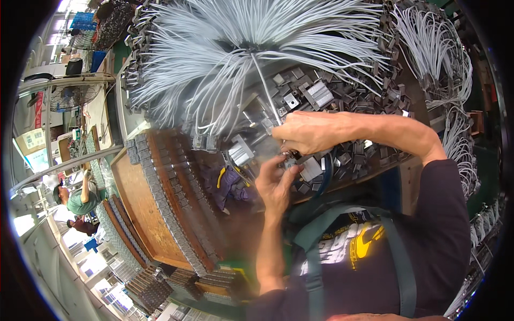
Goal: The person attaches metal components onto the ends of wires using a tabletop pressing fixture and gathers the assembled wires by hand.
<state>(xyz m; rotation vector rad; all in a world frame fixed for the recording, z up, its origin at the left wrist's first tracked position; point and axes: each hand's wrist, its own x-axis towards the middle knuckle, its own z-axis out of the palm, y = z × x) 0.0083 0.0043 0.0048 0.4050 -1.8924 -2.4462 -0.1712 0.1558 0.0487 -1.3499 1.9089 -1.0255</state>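
My right hand [302, 134] is closed around a light grey cable [265, 88], which runs taut from the large cable bundle down into my fingers. Just below it, my left hand [274, 184] pinches a small metal part [289, 160] between thumb and fingers. The fingertips of both hands nearly meet there, so the cable's end is hidden. Beside my left hand sits a silver metal block [241, 153]. Another block [310, 167] lies to the right of my thumb.
Loose metal pieces [348, 155] cover the bench beyond my hands. The fanned cable bundle [214, 32] fills the far side; more cables [433, 48] hang at right. Left are racks of grey parts [166, 198], a purple cloth [230, 184] and a person in green [83, 200].
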